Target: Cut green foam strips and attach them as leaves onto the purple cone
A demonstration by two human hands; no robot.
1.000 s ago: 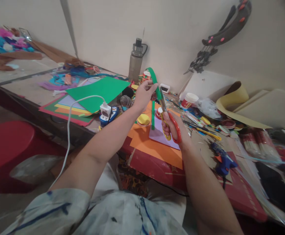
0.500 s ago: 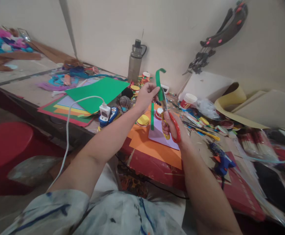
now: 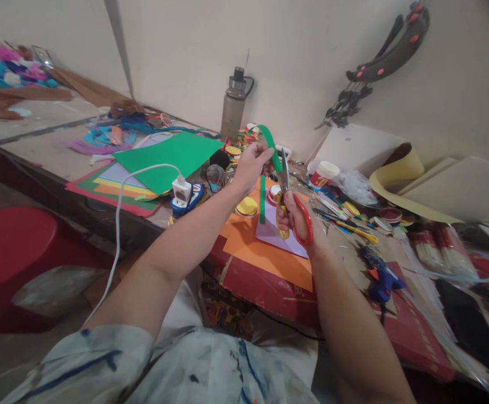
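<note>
My left hand (image 3: 249,164) pinches a narrow green paper strip (image 3: 269,143) that curls over at the top and hangs down below the fingers. My right hand (image 3: 297,216) grips red-and-yellow-handled scissors (image 3: 289,196), whose blades point up beside the strip. Both hands hover over orange (image 3: 265,249) and lilac (image 3: 276,230) paper sheets lying on a red board on the table.
A grey water bottle (image 3: 233,106) stands by the wall. A large green sheet (image 3: 173,157) lies on stacked coloured paper at left. A white plug and cable (image 3: 180,188), a blue glue gun (image 3: 379,278), a paint pot (image 3: 323,174), pens and scraps crowd the table. A red stool (image 3: 13,247) stands at left.
The green strip's top has gone from upright to curled over leftward. The scissors' blades have shifted slightly right, away from the strip. The hands have stayed in much the same place.
</note>
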